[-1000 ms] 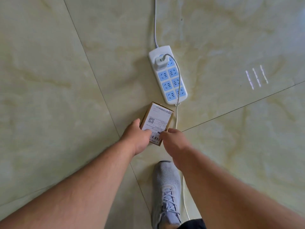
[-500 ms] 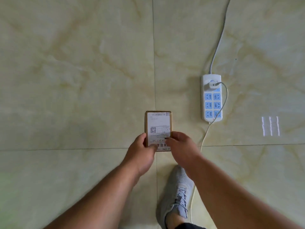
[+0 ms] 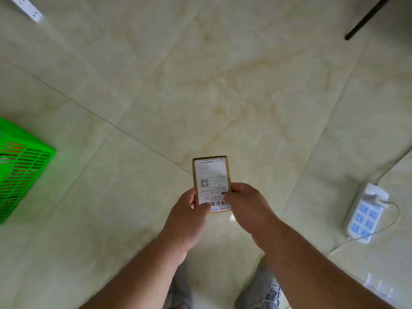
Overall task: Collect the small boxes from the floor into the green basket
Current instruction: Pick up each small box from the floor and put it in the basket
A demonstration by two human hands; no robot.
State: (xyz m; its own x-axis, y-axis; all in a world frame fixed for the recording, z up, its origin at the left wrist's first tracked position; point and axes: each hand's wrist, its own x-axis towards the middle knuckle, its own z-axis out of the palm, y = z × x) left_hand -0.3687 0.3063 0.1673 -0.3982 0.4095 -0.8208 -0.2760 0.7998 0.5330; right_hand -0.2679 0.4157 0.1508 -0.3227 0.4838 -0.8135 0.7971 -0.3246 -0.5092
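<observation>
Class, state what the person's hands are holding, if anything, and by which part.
A small labelled cardboard box, pinched at its near end: left hand on the left edge, right hand on the right.

Indoor room, likely a home, glossy marble-look floor tiles (image 3: 223,97), power strip (image 3: 364,216) on floor

Soft, even daylight fills the view, and the glossy floor (image 3: 223,97) shows a small glare patch just below the right hand (image 3: 247,208). Straight lines bow toward the edges, and the shoes (image 3: 260,288) beneath the hands are blurred.

small box (image 3: 211,175) white label, QR code, barcode, partly legible "054 B14", upside down
</observation>
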